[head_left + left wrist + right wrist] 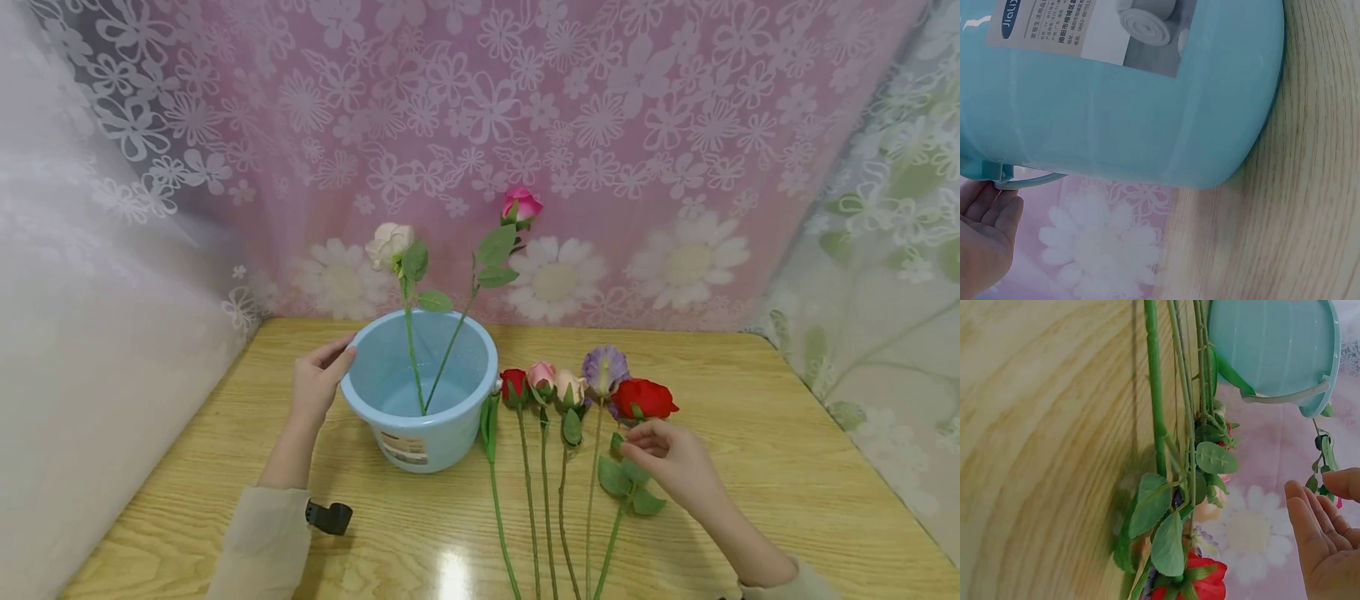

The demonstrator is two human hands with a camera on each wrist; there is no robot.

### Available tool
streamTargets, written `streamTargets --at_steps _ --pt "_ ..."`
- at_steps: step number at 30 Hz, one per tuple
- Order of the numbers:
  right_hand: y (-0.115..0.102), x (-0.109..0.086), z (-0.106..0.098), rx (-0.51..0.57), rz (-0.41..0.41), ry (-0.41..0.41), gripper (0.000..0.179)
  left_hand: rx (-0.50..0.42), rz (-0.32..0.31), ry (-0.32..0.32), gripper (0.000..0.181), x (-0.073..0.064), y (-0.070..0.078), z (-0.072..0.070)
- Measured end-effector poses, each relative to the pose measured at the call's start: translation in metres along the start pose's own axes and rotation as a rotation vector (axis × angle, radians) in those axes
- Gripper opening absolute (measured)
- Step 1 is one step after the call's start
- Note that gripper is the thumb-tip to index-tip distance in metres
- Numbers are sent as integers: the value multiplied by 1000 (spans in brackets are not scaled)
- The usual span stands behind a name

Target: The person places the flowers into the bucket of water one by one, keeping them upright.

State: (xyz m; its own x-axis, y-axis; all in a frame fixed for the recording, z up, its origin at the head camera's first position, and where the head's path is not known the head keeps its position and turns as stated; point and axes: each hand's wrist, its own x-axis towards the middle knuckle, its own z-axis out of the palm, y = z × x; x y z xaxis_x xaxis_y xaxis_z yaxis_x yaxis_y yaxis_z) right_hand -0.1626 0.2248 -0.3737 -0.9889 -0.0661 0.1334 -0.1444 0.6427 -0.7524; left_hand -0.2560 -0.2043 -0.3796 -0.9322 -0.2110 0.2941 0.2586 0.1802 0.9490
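A light-blue bucket (450,452) stands on the table, holding a white rose (390,246) and a magenta rose (521,206) that lean against its far side. My left hand (313,385) grips its left rim, thumb on top and fingers underneath, beside the handle (1038,182). Near the large red flower (645,399), my right hand (671,462) hovers over the leaves (615,477) of its stem. Thumb and fingers are apart with nothing between them in the right wrist view. Left of that flower lie a purple iris (604,371), cream rose (570,389), pink rose (542,375) and red rose (514,386).
A green stem with long leaves (490,425) lies closest to the bucket, its bloom mostly hidden. All the stems point toward the table's front edge. A pink floral curtain (450,108) hangs behind the wooden table (787,467), with pale cloths at both sides.
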Motion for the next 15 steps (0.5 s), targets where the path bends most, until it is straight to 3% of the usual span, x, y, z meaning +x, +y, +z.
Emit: streamTargets --at_steps 15 --pt "22 -11 -6 10 82 -20 19 3 -7 -3 36 -1 2 1"
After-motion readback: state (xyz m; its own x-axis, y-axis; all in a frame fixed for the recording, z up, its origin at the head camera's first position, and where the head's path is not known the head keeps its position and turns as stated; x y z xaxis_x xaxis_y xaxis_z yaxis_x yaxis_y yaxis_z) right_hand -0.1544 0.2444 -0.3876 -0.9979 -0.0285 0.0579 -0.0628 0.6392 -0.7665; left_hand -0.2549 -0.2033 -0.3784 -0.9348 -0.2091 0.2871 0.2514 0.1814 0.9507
